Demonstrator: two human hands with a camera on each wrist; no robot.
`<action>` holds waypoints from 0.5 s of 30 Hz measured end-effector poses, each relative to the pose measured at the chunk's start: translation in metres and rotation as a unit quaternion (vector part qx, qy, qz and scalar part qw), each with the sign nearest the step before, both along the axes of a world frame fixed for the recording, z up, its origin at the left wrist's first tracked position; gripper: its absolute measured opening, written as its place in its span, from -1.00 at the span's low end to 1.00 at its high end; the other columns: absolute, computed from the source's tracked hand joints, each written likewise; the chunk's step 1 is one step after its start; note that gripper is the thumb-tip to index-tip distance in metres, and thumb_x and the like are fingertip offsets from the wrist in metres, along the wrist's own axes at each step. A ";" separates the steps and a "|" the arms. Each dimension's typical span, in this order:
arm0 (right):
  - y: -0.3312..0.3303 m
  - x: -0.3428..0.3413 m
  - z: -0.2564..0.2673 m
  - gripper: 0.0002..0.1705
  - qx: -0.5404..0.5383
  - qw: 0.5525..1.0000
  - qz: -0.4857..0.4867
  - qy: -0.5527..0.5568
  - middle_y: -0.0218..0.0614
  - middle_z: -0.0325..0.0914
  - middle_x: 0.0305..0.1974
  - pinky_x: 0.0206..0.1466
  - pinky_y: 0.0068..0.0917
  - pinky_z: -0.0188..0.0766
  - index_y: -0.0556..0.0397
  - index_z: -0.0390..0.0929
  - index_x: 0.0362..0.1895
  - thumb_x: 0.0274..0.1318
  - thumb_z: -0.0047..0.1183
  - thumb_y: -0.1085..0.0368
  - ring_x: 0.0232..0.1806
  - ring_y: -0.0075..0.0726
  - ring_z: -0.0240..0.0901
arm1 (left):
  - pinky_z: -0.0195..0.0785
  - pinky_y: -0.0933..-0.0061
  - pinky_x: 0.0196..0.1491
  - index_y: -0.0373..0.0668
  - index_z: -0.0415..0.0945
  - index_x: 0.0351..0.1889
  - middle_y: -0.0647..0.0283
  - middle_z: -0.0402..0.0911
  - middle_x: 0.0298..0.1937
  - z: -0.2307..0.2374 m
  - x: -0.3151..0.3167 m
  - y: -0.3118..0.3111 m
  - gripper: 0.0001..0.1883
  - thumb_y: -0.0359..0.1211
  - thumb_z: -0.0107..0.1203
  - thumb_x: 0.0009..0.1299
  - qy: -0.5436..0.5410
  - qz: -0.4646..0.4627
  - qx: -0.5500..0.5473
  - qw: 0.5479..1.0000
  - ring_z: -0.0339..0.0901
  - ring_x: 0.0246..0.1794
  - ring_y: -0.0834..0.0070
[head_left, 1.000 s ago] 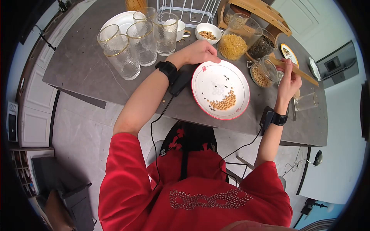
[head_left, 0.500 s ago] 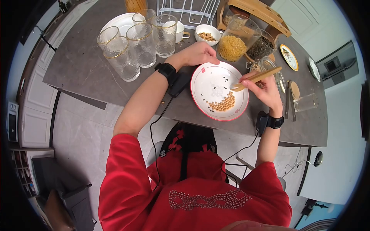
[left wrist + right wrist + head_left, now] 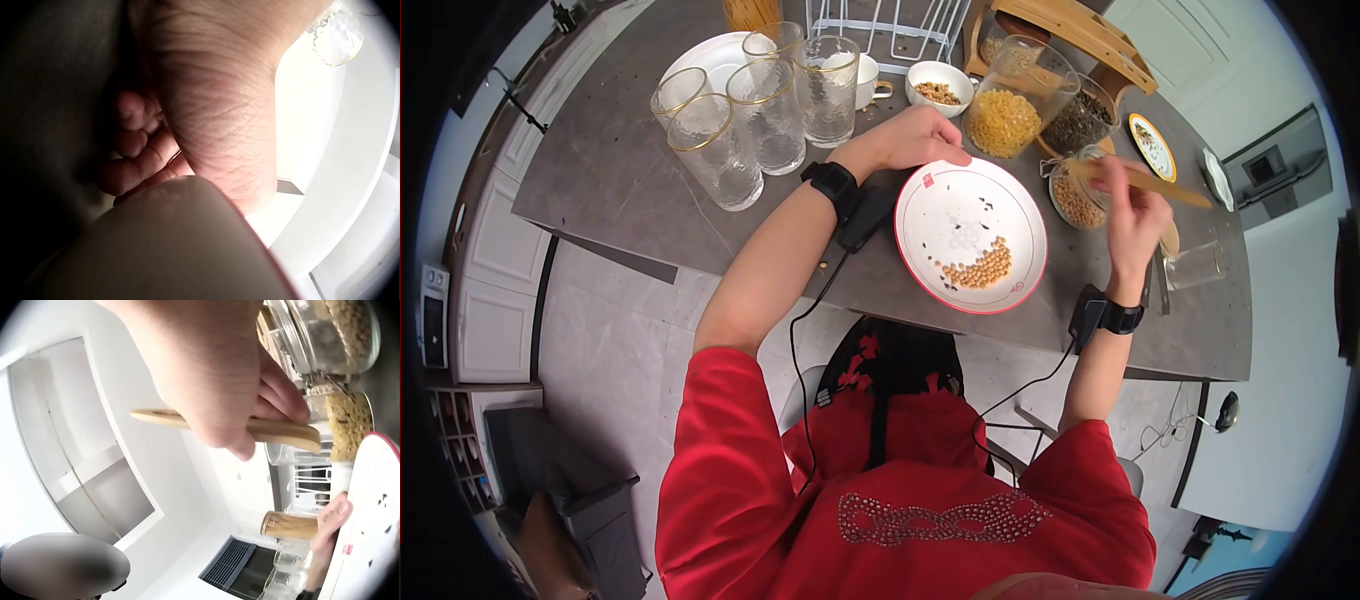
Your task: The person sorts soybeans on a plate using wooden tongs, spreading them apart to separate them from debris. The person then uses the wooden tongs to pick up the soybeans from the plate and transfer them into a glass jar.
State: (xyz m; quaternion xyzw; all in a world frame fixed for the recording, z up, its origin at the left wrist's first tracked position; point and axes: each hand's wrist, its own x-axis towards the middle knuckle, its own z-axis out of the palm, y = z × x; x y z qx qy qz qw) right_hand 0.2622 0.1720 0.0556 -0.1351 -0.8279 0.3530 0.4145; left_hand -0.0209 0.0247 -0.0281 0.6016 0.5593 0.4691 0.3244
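Observation:
A white plate [image 3: 940, 215] with a red rim lies near the table's front edge. Tan beans [image 3: 985, 268] are gathered on its near side, with dark seeds scattered about. My left hand [image 3: 915, 140] grips the plate's far rim; in the left wrist view its fingers [image 3: 140, 165] curl beside the plate [image 3: 156, 244]. Over a clip-top glass jar of beans [image 3: 1077, 203], my right hand [image 3: 1138, 225] holds wooden tongs [image 3: 1145, 180] between thumb and fingers. In the right wrist view the tongs [image 3: 281, 434] slant across below the jar [image 3: 340, 337].
Tall gold-rimmed glasses [image 3: 770, 120] crowd the left. Behind the plate stand a white bowl [image 3: 940, 88], a jar of yellow grains [image 3: 1003, 120] and a jar of dark seeds [image 3: 1080, 125]. A glass [image 3: 1197, 265] lies on its side at right, near a small patterned plate [image 3: 1152, 147].
My right hand took the tongs from the jar down to the plate beside the beans, then back over the jar. My left hand has stayed on the plate's rim.

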 end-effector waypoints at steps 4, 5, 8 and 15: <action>0.002 0.003 0.007 -0.68 0.048 0.977 -0.183 0.097 -0.22 0.77 -0.29 -0.16 -0.54 0.60 0.30 0.74 -0.11 0.39 0.25 0.21 -0.30 -0.46 0.71 | 0.14 0.58 -0.43 -0.22 0.64 -0.50 0.50 0.53 -0.57 0.002 0.001 -0.003 -0.73 -0.28 0.29 0.41 -0.004 -0.007 -0.014 1.000 0.35 -0.52 0.78; 0.001 0.003 0.009 -0.66 0.052 0.972 -0.215 0.085 -0.19 0.77 -0.28 -0.14 -0.54 0.61 0.33 0.73 -0.10 0.41 0.23 0.21 -0.28 -0.44 0.73 | 0.13 0.58 -0.43 -0.22 0.64 -0.50 0.50 0.53 -0.57 0.003 0.001 -0.004 -0.73 -0.27 0.29 0.41 0.000 -0.002 -0.017 1.000 0.34 -0.52 0.79; -0.001 0.002 0.007 -0.67 -0.011 0.986 -0.131 0.104 -0.21 0.76 -0.24 -0.14 -0.51 0.62 0.33 0.72 -0.09 0.42 0.21 0.22 -0.25 -0.44 0.70 | 0.12 0.59 -0.44 -0.21 0.64 -0.50 0.51 0.51 -0.58 0.003 0.002 -0.002 -0.73 -0.27 0.28 0.41 0.003 0.000 -0.015 1.000 0.34 -0.53 0.80; -0.022 0.006 0.006 -0.82 -0.010 0.977 0.139 -0.159 -0.30 0.75 -0.29 -0.26 -0.55 0.56 0.20 0.74 -0.18 0.28 0.31 0.32 -0.31 -0.49 0.65 | 0.11 0.60 -0.45 -0.21 0.64 -0.50 0.52 0.50 -0.58 0.001 -0.001 -0.001 -0.73 -0.27 0.29 0.41 0.003 -0.006 -0.009 1.000 0.32 -0.54 0.80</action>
